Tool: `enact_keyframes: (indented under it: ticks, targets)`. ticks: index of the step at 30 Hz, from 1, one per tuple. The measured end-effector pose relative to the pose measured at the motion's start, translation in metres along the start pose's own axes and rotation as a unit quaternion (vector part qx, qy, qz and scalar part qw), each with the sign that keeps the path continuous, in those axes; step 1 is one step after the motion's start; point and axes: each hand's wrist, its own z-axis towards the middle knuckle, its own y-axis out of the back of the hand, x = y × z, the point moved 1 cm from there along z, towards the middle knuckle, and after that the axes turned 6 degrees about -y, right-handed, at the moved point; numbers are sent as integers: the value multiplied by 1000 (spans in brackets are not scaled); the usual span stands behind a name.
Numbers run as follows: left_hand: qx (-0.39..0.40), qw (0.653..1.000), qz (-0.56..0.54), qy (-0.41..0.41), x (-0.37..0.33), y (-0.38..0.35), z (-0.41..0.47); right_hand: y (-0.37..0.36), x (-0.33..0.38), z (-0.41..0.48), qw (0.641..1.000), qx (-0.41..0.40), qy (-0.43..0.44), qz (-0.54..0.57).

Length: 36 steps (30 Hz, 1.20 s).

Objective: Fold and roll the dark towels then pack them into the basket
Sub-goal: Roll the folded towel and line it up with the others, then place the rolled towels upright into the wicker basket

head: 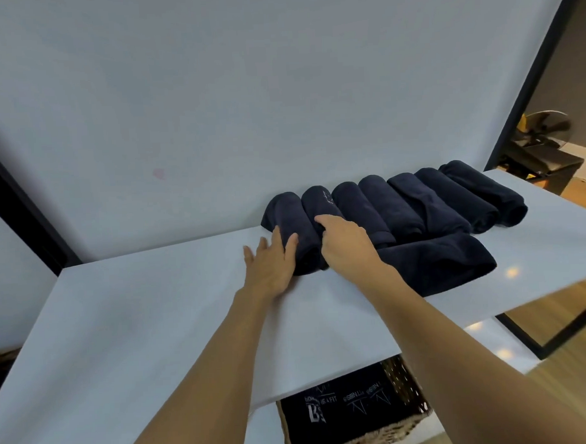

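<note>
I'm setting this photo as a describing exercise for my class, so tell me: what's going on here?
A person works at a white table. The left hand lies flat against the leftmost rolled towel, while the right hand curls over its other side. Beside it six more rolls line the wall, and a crosswise roll lies in front. A wicker basket below the table already holds dark cloth.

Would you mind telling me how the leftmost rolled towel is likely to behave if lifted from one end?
The leftmost rolled towel looks soft, so it would probably sag. No band shows, so it may unroll. Round, it likely rolls if pushed.
</note>
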Motion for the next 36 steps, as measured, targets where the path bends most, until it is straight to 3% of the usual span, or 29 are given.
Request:
enact_keyframes:
  ticks: [2,6,10,13,16,19,23,25,28,31,32,33,36]
  targets:
    - [0,1000,-2,7,0,1,1,2,9,-12,1000,8,12,7]
    - [-80,997,-1,11,-7,-4,-12,-2,13,-37,999,19,26,14]
    - [-134,984,-118,-23,-8,-9,-39,9,11,-60,991,10,3,135]
    - [-127,975,-179,-32,-13,-5,-69,15,11,-90,968,4,3,251]
    - [-113,973,-202,-30,-25,-4,-115,15,7,-124,918,28,-48,392]
    - [-165,954,-247,-34,-32,-11,-166,5,-1,-159,850,28,-126,510]
    - [-230,916,-326,-40,-28,-32,-231,-16,-17,-201,781,14,-215,586]
    - [-236,913,-333,-16,-15,-52,-255,-30,-29,-215,745,2,-264,613]
    - [-195,935,-281,95,21,-91,-258,-60,-58,-230,703,-3,-367,608]
    - [-75,941,-216,251,59,-125,-233,-93,-98,-229,660,-10,-473,583]
    - [-44,930,-231,284,68,-134,-224,-100,-112,-225,662,-20,-494,563]
    - [-22,920,-244,307,72,-142,-216,-108,-129,-219,686,-31,-504,523]
    - [-6,910,-248,333,77,-163,-195,-124,-174,-192,848,-33,-450,277]
